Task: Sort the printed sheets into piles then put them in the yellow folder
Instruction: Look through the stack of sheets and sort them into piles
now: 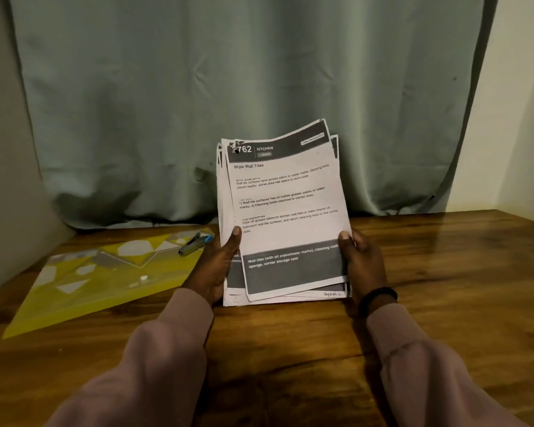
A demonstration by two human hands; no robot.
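Note:
A stack of printed sheets [285,208] stands tilted upright at the table's centre, its lower edge resting on the wood. The top sheet reads "762 KITCHEN, Wipe Wall Tiles" and the sheets are slightly fanned out. My left hand [216,266] grips the stack's lower left edge, thumb on the front. My right hand [363,260] grips the lower right edge, a black band on its wrist. The yellow folder [105,278] lies flat and shut on the table to the left, apart from the sheets.
A pen with a blue end [195,243] lies on the folder's far corner. The wooden table [444,288] meets a grey-green curtain [228,87] at the back and a pale wall [518,118] at the right.

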